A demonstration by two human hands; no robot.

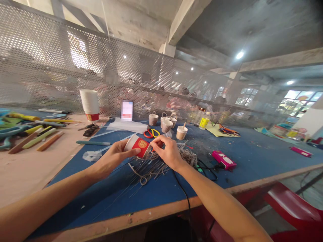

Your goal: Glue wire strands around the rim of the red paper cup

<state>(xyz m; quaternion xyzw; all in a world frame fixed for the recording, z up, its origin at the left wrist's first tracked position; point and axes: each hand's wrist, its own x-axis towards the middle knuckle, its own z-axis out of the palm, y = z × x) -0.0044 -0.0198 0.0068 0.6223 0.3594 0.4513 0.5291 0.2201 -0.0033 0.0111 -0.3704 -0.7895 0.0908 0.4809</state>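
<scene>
My left hand (pixel 117 154) is closed around a red and white paper cup (pixel 139 145), which lies tilted on its side in the air over the table. At the cup's right end, the fingertips of my right hand (pixel 168 149) are pinched together; what they hold is hidden. Beneath both hands lies a loose bunch of thin wires (pixel 153 171). A tangle of grey-brown cord (pixel 188 157) rests beside my right wrist. Just behind the hands are scissors (pixel 151 133) with red and yellow handles, and a small cup with a wooden stick (pixel 181 132).
Small cord-wrapped cups with handles (pixel 166 125) stand farther back, near a phone (pixel 127 111). A stack of paper cups (pixel 90 104) is at left, beside pliers and markers (pixel 40 136). A pink device (pixel 224 159) with a black cable lies right. A perforated screen (pixel 141 74) backs the table.
</scene>
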